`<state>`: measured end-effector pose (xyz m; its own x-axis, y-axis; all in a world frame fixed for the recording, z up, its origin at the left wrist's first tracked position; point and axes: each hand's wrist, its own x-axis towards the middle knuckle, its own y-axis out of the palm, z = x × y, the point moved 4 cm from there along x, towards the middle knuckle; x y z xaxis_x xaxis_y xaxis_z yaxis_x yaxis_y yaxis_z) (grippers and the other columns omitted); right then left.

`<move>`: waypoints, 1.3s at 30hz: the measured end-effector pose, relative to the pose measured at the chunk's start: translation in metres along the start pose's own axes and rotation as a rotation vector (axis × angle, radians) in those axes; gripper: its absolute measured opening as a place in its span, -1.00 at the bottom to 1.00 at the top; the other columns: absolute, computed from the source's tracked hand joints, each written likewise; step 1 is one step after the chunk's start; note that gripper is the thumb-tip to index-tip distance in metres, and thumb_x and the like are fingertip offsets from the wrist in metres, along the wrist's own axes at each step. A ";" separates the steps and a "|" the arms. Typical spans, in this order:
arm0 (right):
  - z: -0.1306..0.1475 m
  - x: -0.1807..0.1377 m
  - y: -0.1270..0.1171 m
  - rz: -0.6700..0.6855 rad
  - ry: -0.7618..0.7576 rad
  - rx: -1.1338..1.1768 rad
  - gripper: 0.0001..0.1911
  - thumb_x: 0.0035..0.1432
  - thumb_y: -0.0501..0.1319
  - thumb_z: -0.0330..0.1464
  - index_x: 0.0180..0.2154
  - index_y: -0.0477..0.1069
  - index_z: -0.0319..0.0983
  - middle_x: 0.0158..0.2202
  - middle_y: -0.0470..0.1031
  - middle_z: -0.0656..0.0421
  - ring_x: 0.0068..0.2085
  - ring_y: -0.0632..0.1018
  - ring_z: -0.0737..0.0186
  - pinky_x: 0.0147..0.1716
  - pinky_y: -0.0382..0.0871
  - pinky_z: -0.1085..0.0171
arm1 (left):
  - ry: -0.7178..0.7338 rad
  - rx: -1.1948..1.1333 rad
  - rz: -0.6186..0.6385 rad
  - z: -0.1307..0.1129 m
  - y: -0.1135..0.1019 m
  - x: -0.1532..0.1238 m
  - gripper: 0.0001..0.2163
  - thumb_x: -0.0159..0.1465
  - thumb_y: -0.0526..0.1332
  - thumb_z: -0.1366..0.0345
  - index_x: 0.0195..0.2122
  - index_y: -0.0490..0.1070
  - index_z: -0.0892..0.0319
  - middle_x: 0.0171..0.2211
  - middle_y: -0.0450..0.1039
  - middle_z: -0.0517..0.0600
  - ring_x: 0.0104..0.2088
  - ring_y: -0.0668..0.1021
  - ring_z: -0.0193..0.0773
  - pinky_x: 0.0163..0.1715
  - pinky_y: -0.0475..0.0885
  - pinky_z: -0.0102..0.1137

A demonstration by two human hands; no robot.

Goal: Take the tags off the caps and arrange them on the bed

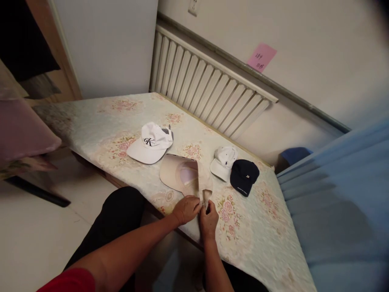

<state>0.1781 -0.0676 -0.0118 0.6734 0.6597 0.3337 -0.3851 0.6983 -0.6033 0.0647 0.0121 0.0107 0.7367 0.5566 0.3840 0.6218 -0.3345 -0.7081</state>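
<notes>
Beige cap [205, 176] lies at the near edge of the flowered cover [264, 231], directly beyond the fingers. Its long axis runs from the brim [169, 173], at far left, to the strap end, at near right. Both hands meet at the strap end: the left hand [187, 209] is nearer the brim; the right hand [209, 219] is just beside it. Fingers of each hand are closed together on the strap end; fingertip contact is partly hidden.

Markings: the left white cap [155, 140] reads "CK" in black. The right white cap [225, 160] bears a small dark emblem. The dark cap [243, 174] bears an emblem and brim lettering, too small to read. Handwriting on the pink note [263, 56] is unclear.
</notes>
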 end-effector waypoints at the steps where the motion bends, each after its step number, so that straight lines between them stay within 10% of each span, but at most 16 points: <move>1: 0.001 0.000 0.000 0.001 -0.003 -0.002 -0.62 0.09 0.09 -0.18 -0.12 0.40 -0.25 -0.23 0.54 0.03 -0.22 0.51 0.10 -0.18 0.31 0.22 | -0.007 -0.001 0.001 0.001 0.001 0.000 -0.78 0.32 0.01 0.31 -0.46 0.32 0.18 -0.47 0.38 -0.03 -0.38 0.43 -0.26 -0.20 0.34 -0.35; 39: 0.004 0.000 -0.002 -0.004 0.018 0.004 -0.61 0.07 0.09 -0.22 -0.11 0.41 -0.28 -0.27 0.53 0.03 -0.25 0.51 0.07 -0.21 0.31 0.21 | -0.197 -0.281 -0.037 0.015 -0.004 0.002 -0.82 0.31 -0.01 0.30 -0.40 0.28 0.17 -0.45 0.41 -0.02 -0.40 0.45 -0.26 -0.35 0.25 -0.42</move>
<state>0.1764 -0.0680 -0.0081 0.6859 0.6521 0.3229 -0.3854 0.7019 -0.5990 0.0598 0.0259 0.0052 0.6638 0.6992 0.2655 0.7164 -0.4925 -0.4942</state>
